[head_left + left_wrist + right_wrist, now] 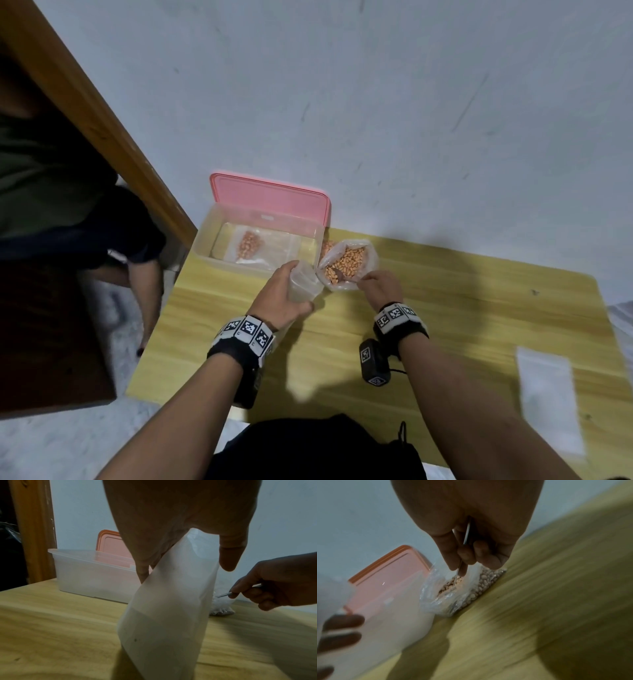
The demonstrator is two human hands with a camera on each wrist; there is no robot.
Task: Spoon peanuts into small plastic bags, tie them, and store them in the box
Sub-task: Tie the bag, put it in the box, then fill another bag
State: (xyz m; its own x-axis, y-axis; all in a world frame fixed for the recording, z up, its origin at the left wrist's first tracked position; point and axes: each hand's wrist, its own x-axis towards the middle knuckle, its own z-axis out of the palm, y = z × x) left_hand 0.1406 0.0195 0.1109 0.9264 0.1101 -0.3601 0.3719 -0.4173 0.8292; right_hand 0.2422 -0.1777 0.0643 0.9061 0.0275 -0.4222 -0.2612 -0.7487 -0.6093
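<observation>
Peanuts point(346, 262): loose in the big clear bag point(371, 265) on the counter point(445, 308), at about one o'clock from my right hand
My right hand point(380, 289): fingers and thumb curled round the thin metal handle of the spoon point(467, 534); its bowl is down among the peanuts, partly hidden by the plastic
My left hand point(282, 296): fingers one side, thumb the other, gripping the small bag point(168, 608) near its mouth; it hangs down towards the counter and looks empty
Small bag against big bag: just beside it, at nine o'clock from it; whether the two touch I cannot tell
Box point(205, 246): clear plastic, open, at eleven o'clock from my left hand, close against the big bag's left side
In the box: one filled bag point(251, 241) of peanuts lying flat
Lid point(270, 198): pink, propped upright behind the box against the wall point(376, 102)
Spare bags point(548, 394): flat on the counter at four o'clock, well apart from my right hand
</observation>
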